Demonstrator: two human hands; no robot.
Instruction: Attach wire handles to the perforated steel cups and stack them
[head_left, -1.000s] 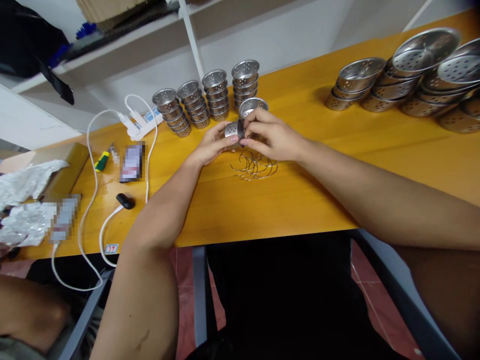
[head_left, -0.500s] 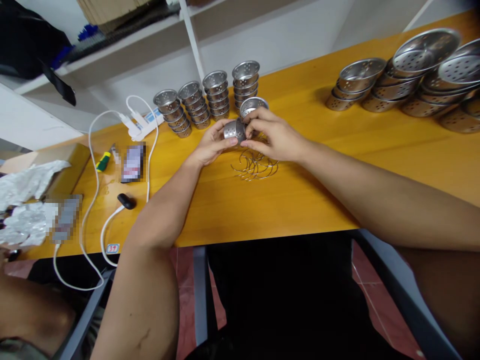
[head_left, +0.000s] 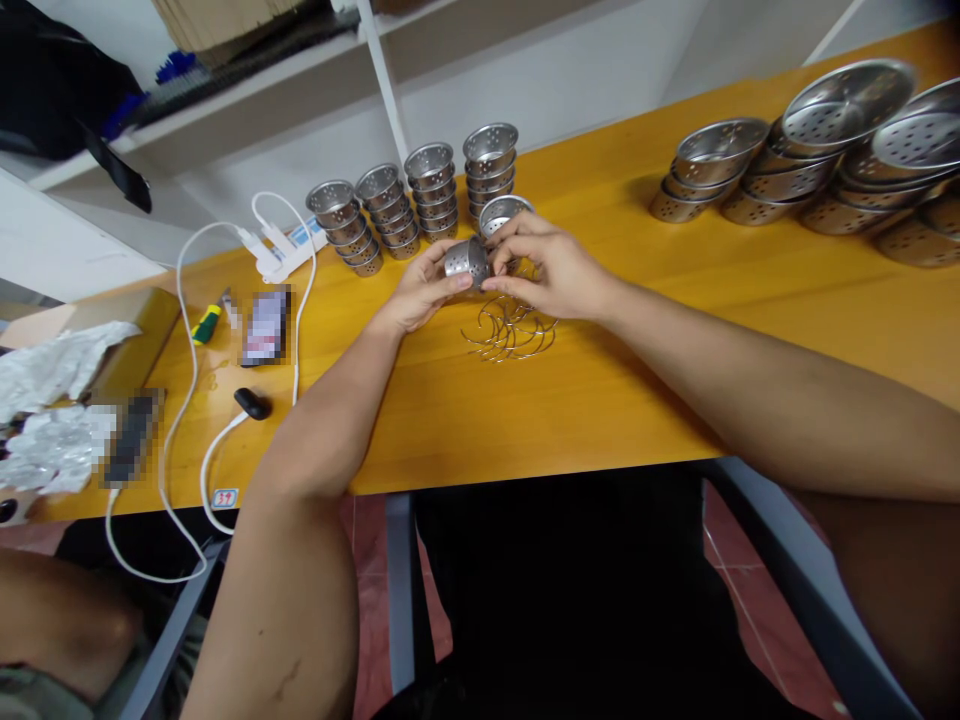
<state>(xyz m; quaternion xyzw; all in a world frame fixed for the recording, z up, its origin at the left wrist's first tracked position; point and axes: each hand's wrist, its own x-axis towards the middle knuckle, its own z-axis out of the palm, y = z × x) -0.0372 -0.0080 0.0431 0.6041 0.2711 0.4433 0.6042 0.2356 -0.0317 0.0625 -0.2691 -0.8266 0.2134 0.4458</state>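
My left hand [head_left: 424, 287] is wrapped round a small perforated metal cup [head_left: 461, 264], tilted on its side with its mouth turned to the right. At the cup's right edge, my right hand [head_left: 544, 265] has thumb and fingertips pinched together; what they hold is too small to make out. Just below the right fingers lies a loose pile of thin curved wires [head_left: 511, 335] on the table. Another perforated metal cup [head_left: 504, 212] stands behind the right hand, partly covered by it.
Several stacks of small perforated cups [head_left: 431, 200] line the back of the wooden table [head_left: 465, 430]. Larger perforated bowls [head_left: 712, 160] are stacked at the right. On the left lie a power strip [head_left: 296, 255], white cables, a green-yellow tool [head_left: 206, 325] and phones [head_left: 266, 328]. Another person's leg [head_left: 67, 620] shows lower left.
My hands and the cup have shifted very slightly left; the grip looks the same. At the lower left, the other person's limb has moved a little.
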